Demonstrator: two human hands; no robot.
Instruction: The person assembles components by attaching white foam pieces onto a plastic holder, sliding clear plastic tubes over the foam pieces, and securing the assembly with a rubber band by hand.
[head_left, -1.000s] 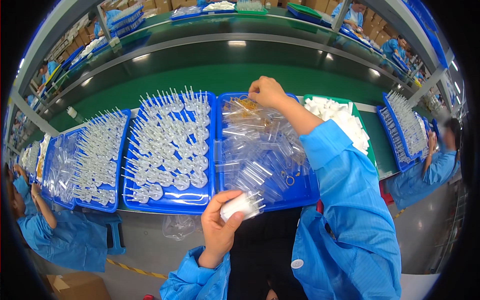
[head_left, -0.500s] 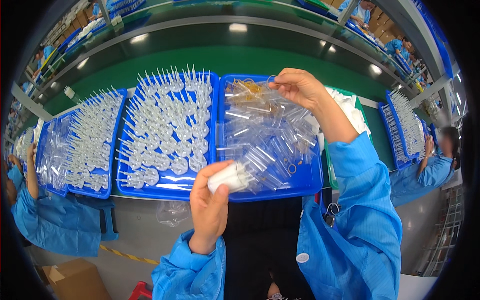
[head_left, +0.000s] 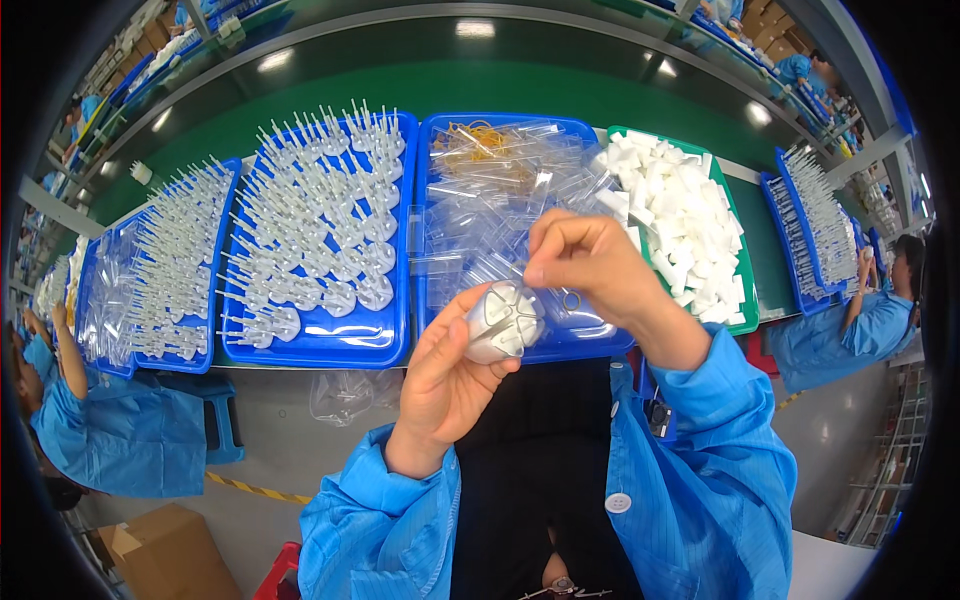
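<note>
White and segmented, the round bundle (head_left: 505, 325) sits in the left hand (head_left: 440, 375), gripped between thumb and curled fingers. Just beside its upper right edge, the right hand (head_left: 597, 268) has thumb and forefinger pressed together; whether they pinch anything, I can't make out. Beyond lies a blue tray (head_left: 590, 342) of clear plastic pieces (head_left: 465, 230).
</note>
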